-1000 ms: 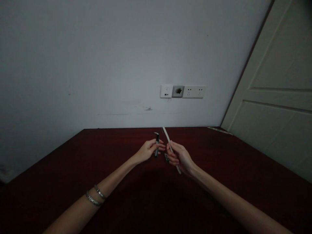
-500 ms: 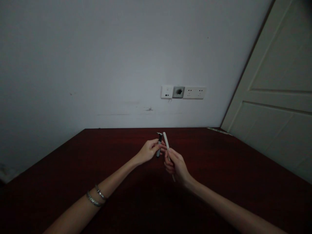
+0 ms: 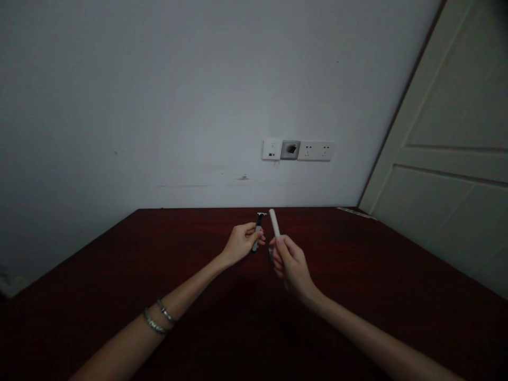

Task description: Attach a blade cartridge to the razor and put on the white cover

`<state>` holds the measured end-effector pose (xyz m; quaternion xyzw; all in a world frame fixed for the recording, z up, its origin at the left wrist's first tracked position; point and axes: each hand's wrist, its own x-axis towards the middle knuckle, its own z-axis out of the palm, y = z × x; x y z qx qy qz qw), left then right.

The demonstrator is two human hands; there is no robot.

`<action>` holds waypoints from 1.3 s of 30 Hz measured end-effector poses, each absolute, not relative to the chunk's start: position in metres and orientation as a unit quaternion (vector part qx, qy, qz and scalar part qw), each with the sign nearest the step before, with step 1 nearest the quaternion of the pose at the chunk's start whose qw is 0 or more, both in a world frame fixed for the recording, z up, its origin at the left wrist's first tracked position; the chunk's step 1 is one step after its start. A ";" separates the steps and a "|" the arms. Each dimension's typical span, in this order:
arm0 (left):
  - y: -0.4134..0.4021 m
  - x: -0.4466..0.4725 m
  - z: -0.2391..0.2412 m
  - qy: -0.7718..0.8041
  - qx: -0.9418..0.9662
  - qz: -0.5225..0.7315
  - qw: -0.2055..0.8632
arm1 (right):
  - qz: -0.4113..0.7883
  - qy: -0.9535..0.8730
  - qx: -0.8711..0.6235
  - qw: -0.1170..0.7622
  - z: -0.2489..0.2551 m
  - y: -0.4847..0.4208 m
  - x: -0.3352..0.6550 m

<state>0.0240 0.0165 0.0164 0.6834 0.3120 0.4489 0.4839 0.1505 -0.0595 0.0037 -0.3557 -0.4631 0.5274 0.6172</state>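
My left hand (image 3: pixel 243 242) pinches a razor (image 3: pixel 257 231) by its grey and black handle, with the T-shaped head upward. Closed around a slim white stick (image 3: pixel 274 223) is my right hand (image 3: pixel 292 264); the stick's rounded, thicker end points up and away from me. Its lower part is hidden by my fingers, and I cannot make out its exact kind. A small gap separates the razor from the stick, and both are held over the dark red table (image 3: pixel 190 233).
Behind the table rises a pale wall (image 3: pixel 198 106) with a row of sockets and switches (image 3: pixel 316 151). A panelled white door (image 3: pixel 448 159) stands at the right. Two bracelets (image 3: pixel 155 321) circle my left forearm.
My hands have drawn slightly apart. The razor has shifted a little left, and the white stick has moved slightly up and right, its thin lower end no longer showing.
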 end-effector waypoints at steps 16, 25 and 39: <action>0.012 0.025 0.015 0.317 0.710 0.449 0.440 | 0.543 -0.456 -0.360 0.606 0.007 -0.063 0.143; 0.011 0.026 0.016 0.304 0.735 0.458 0.398 | 0.584 -0.450 -0.333 0.588 0.004 -0.064 0.137; 0.010 0.024 0.016 0.321 0.742 0.457 0.372 | 0.585 -0.414 -0.316 0.621 0.006 -0.067 0.140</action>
